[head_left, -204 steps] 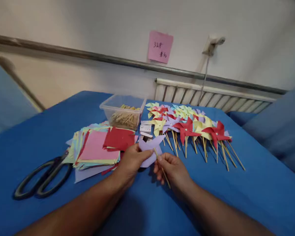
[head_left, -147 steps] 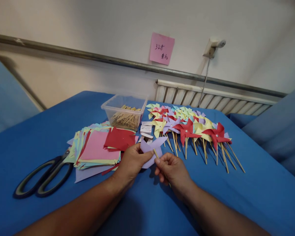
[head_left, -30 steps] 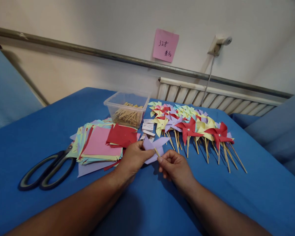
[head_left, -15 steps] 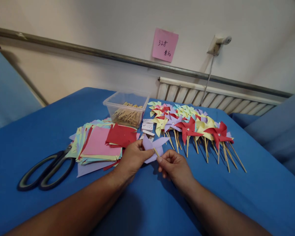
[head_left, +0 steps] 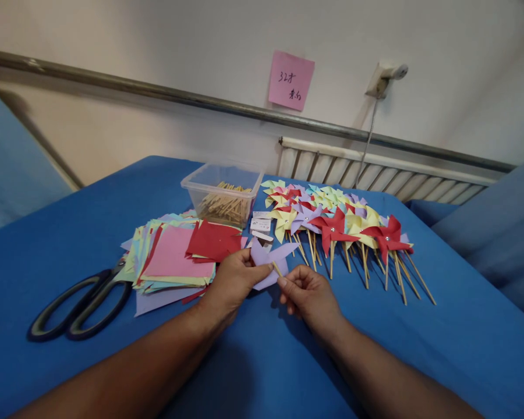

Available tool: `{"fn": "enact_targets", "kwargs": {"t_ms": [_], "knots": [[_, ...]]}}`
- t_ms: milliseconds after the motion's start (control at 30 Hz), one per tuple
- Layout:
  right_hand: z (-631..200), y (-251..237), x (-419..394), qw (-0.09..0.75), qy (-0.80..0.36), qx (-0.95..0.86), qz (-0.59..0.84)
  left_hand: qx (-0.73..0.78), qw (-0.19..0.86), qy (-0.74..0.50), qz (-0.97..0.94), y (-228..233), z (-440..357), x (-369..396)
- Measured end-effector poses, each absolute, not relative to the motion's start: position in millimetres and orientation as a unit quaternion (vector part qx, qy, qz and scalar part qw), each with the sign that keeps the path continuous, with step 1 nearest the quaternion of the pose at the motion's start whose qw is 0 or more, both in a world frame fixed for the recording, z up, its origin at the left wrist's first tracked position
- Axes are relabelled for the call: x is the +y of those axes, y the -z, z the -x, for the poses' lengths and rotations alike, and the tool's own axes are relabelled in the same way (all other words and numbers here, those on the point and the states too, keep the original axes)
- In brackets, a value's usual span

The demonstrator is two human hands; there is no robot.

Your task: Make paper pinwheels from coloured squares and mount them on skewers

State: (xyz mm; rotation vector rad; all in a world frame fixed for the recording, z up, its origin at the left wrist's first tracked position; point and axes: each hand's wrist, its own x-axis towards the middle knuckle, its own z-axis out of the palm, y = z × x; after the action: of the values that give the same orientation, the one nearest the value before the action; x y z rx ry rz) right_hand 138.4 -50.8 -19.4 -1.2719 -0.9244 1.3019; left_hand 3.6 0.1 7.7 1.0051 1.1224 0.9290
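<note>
My left hand (head_left: 233,279) pinches a folded lilac paper pinwheel (head_left: 268,259) at its centre. My right hand (head_left: 308,294) grips a thin wooden stick (head_left: 277,269) whose tip meets the back of the pinwheel. Both hands hover just above the blue cloth (head_left: 262,361), in front of a stack of coloured paper squares (head_left: 174,259). Most of the stick is hidden inside my right fist.
A row of finished pinwheels on sticks (head_left: 344,230) lies to the right. A clear plastic tub of sticks (head_left: 222,195) stands behind the paper stack, with small white packets (head_left: 261,226) beside it. Large black scissors (head_left: 78,305) lie at the left. A radiator (head_left: 375,171) runs along the wall.
The stick has slid further into my right fist since the earliest frame, leaving only its tip showing. Both hands have stayed in place over the last second.
</note>
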Motion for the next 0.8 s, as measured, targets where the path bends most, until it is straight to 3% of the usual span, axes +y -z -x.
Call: {"fn": "enact_targets", "kwargs": {"t_ms": [800], "knots": [[-138.7, 15.2, -51.5, 0.51, -0.54, -0.397, 0.539, 0.491, 0.637, -0.4, -0.44, -10.9, -4.6, -2.7]]}}
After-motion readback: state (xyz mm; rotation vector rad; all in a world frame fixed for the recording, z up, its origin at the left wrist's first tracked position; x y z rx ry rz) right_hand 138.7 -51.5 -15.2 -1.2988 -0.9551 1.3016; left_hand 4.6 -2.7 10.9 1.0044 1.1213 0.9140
